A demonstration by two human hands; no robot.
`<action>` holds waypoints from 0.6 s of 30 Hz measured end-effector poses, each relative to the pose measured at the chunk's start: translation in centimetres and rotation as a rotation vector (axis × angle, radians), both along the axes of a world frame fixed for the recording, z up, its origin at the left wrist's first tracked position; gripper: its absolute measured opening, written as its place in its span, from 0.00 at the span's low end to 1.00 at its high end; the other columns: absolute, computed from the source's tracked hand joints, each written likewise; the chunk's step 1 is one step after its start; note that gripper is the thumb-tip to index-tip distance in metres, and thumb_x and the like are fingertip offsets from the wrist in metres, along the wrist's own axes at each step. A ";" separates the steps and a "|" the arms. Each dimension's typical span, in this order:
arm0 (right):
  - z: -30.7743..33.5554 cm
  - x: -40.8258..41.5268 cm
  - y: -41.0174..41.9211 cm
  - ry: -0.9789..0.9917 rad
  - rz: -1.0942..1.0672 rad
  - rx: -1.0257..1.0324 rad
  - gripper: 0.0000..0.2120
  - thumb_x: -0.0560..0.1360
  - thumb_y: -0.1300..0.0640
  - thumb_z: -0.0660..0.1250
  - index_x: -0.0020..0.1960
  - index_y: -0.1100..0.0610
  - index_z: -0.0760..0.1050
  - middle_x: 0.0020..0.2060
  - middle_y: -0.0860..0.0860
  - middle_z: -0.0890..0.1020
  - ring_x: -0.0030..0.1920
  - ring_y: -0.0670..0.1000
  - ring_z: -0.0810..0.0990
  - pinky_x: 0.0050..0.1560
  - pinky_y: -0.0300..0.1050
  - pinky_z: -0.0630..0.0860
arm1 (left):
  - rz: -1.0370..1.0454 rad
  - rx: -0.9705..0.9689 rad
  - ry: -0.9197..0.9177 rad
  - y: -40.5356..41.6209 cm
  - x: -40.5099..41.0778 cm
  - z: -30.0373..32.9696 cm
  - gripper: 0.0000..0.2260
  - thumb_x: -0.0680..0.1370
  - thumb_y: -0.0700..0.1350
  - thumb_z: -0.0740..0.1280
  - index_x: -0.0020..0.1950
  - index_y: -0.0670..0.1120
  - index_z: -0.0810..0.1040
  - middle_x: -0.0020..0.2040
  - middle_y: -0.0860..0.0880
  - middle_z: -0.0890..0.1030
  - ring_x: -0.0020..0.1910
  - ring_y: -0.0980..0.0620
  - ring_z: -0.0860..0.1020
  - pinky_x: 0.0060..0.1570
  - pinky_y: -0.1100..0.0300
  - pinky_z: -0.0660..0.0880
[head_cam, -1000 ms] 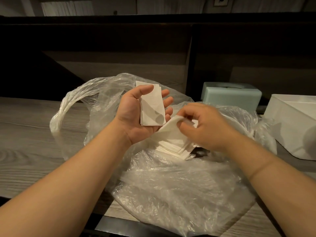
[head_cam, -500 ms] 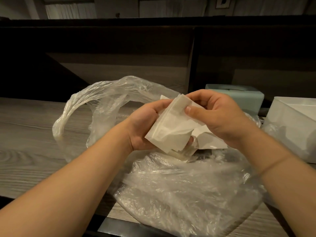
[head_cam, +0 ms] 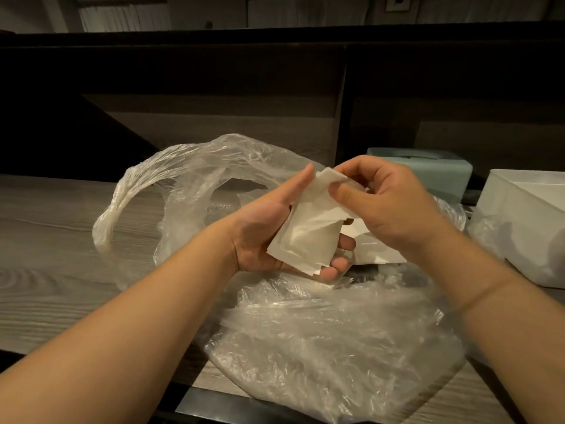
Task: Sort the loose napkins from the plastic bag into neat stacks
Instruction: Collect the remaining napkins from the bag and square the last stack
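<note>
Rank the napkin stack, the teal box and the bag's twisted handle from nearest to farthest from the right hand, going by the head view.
1. Napkin stack: pinched at its top by the right hand.
2. Teal box: just behind that hand.
3. Twisted handle: far left on the table.

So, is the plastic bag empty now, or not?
Not empty. White napkins still lie in the bag, behind the right hand.

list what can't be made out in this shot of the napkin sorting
Head view only:
- Napkin count in the white paper napkin stack: the top sheet covers the rest.
- Loose napkins in the clear plastic bag: hidden by the right hand and crinkled film.
- Left hand fingers: mostly behind the stack.
- White plastic bin: cut by the right edge.
</note>
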State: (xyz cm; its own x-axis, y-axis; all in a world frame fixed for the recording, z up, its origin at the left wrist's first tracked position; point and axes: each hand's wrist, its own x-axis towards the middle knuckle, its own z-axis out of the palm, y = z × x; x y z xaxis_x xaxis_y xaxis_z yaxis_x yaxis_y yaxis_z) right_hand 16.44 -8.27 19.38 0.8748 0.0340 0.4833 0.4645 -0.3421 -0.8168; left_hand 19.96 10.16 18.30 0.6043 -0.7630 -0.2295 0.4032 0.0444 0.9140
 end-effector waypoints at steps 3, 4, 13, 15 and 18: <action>0.2 -0.1 -0.1 -0.050 -0.014 0.041 0.03 0.80 0.61 0.68 0.49 0.54 0.81 0.41 0.51 0.82 0.40 0.44 0.80 0.40 0.40 0.79 | 0.025 -0.044 0.038 0.0 0.2 -0.1 0.37 0.75 0.72 0.60 0.65 0.41 0.78 0.54 0.39 0.81 0.51 0.40 0.81 0.56 0.44 0.79; 0.4 -0.2 -0.2 -0.053 -0.001 0.073 0.04 0.80 0.60 0.68 0.49 0.54 0.81 0.41 0.52 0.82 0.42 0.47 0.80 0.43 0.44 0.79 | 0.047 -0.064 0.058 0.0 0.3 -0.2 0.37 0.76 0.71 0.60 0.66 0.41 0.78 0.55 0.39 0.81 0.52 0.39 0.81 0.59 0.42 0.78; 1.0 -0.3 -0.1 0.215 0.126 0.106 0.04 0.77 0.61 0.68 0.45 0.59 0.81 0.37 0.50 0.81 0.39 0.49 0.77 0.43 0.44 0.75 | 0.055 -0.162 0.078 0.0 0.4 -0.4 0.30 0.79 0.67 0.62 0.65 0.42 0.82 0.60 0.40 0.83 0.56 0.38 0.82 0.62 0.43 0.77; 0.6 -0.1 0.3 0.225 0.026 0.081 0.04 0.78 0.61 0.68 0.48 0.60 0.82 0.38 0.50 0.82 0.36 0.45 0.78 0.38 0.37 0.75 | 0.003 -0.162 0.094 -0.3 0.4 -0.6 0.32 0.79 0.68 0.61 0.65 0.41 0.81 0.61 0.38 0.81 0.57 0.35 0.81 0.62 0.41 0.76; 0.1 0.1 0.7 0.226 -0.037 0.103 0.04 0.78 0.59 0.69 0.49 0.59 0.82 0.39 0.50 0.83 0.35 0.41 0.79 0.34 0.32 0.74 | -0.106 -0.149 0.094 -0.5 0.2 -0.8 0.38 0.76 0.73 0.61 0.68 0.41 0.78 0.62 0.35 0.79 0.59 0.33 0.79 0.63 0.41 0.75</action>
State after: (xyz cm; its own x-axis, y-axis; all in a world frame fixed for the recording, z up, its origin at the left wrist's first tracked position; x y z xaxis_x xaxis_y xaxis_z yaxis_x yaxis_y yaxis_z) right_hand 16.51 -7.61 19.50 0.9607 -0.0395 0.2746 0.2549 -0.2648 -0.9300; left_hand 20.21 9.67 17.54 0.4996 -0.8511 -0.1612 0.4962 0.1287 0.8586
